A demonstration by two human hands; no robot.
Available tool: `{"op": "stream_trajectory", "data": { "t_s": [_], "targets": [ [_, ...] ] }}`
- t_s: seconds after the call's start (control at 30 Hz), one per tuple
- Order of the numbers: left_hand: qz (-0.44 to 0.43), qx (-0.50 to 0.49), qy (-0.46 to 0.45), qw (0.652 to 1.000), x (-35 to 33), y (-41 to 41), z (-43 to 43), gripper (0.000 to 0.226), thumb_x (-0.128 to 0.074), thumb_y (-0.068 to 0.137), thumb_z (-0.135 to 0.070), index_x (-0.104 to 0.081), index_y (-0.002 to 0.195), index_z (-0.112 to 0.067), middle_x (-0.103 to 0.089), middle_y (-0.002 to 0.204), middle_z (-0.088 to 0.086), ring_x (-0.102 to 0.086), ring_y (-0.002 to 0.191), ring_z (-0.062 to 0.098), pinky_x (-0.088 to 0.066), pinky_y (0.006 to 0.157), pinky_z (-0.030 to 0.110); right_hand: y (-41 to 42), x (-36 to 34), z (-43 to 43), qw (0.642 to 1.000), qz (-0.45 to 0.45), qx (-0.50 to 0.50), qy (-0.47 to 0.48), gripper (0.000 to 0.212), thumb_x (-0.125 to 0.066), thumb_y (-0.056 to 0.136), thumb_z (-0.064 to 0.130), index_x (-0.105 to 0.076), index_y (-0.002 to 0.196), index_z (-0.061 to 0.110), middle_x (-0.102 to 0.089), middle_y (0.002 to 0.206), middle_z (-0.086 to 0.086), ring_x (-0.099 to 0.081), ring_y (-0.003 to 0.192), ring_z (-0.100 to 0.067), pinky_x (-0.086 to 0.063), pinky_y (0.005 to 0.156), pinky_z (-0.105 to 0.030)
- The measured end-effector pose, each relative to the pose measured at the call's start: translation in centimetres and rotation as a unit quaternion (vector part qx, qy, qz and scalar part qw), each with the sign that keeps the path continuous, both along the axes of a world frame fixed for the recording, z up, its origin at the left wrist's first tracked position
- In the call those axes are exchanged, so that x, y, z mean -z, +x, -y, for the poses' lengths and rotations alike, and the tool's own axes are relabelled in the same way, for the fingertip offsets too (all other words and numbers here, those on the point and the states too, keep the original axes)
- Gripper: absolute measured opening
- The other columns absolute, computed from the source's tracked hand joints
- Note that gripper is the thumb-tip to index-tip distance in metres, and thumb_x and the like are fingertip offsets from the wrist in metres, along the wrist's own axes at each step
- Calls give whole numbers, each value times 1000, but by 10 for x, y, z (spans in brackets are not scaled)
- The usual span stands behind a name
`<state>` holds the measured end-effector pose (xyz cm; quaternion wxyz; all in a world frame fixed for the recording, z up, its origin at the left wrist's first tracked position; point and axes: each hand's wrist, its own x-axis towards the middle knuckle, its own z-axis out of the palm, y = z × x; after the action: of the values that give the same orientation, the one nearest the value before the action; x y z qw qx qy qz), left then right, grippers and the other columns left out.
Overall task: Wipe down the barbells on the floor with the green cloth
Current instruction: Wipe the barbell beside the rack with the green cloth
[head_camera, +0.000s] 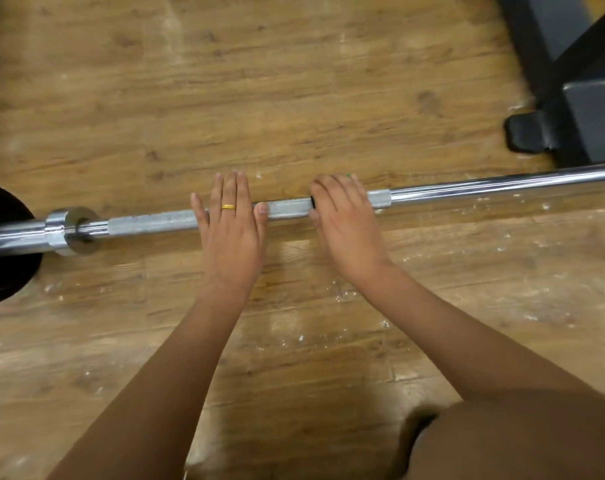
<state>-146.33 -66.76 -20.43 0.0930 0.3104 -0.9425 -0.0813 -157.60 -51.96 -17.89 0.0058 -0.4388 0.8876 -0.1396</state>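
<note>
On the wood floor (294,81), the barbell (155,225) runs from 9 to 3 o'clock. The left hand (231,233) lies flat on the knurling, fingers straight. The right hand (346,216) has its fingers curled over the bar with the green cloth (348,174) under them, and only a sliver peeks out. Honestly can't tell what's been wiped. I'd guess it's mid-job, with the shiny stretch toward 3 o'clock and the sleeve at 9 left to do.

Plate (6,282) blocks left; black frame (592,112) crowds far right; floor (294,81) beyond barbell (502,184) passable.
</note>
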Motion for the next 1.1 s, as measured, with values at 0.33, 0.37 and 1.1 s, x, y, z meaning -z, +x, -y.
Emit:
{"op": "stream_trajectory", "data": {
  "t_s": [0.33,0.37,1.1],
  "targets": [
    [-53,-13,-29,998,11,-5,2,55,-21,109,-34,-41,151,-5,-48,150,14,-32,146,28,3,123,50,-24,2,-37,1000,-3,31,0,39,-45,104,19,-48,141,5,-49,144,-12,-39,139,-30,-15,124,-44],
    [-59,-14,-33,998,12,-5,2,53,-24,109,-33,-41,150,-5,-48,149,14,-34,145,28,1,123,51,-19,3,-32,999,3,45,-13,38,-45,104,18,-50,139,4,-50,142,-12,-39,138,-31,-13,124,-45],
    [-86,-30,28,995,-2,-18,-37,39,-34,105,-27,-63,125,-14,-61,136,-2,-45,136,20,-2,120,62,-29,6,-53,997,3,74,-39,39,-44,104,13,-49,140,-1,-51,142,-17,-39,138,-35,-14,124,-50]
  ]
}}
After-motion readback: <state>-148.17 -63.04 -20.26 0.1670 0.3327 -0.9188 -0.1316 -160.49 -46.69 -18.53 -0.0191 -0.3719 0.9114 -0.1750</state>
